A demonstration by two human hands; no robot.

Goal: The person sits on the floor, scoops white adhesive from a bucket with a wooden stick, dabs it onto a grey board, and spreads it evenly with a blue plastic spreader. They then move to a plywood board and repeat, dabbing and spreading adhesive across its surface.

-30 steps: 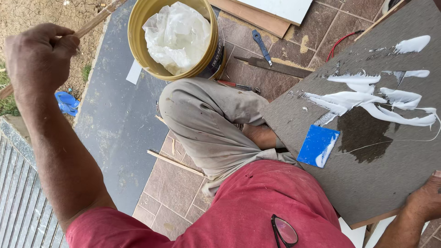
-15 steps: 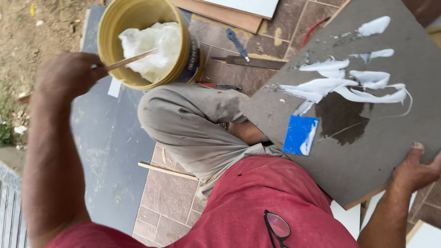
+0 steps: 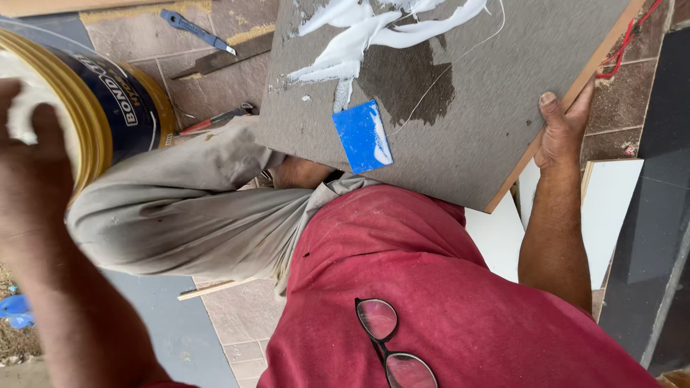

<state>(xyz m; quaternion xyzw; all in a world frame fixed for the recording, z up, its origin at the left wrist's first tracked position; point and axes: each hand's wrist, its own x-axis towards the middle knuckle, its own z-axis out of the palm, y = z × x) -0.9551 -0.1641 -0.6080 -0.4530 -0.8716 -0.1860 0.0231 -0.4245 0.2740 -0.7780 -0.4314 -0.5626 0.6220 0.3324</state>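
Note:
A grey tile (image 3: 489,108) rests tilted on my lap, smeared with white adhesive (image 3: 359,36) and a dark wet patch. A small blue scraper (image 3: 363,136) lies on it near my knee. My right hand (image 3: 564,129) grips the tile's right edge, thumb on top. My left hand (image 3: 29,172) is blurred and close to the camera, over the mouth of a yellow bucket (image 3: 122,108) of white paste. Whether it holds anything is hidden. My bent leg in grey trousers (image 3: 187,208) lies between bucket and tile.
Glasses (image 3: 392,345) hang from my red shirt. On the brown paving lie a blue-handled tool (image 3: 190,25), a red-handled tool (image 3: 212,121) and a thin wooden strip (image 3: 215,289). White panels (image 3: 611,208) and a dark slab (image 3: 658,215) stand at the right.
The view has swung left and closer. My left hand, which held a wooden stick, has reached the bucket's mouth. My right hand has slid up the tile's edge and grips it.

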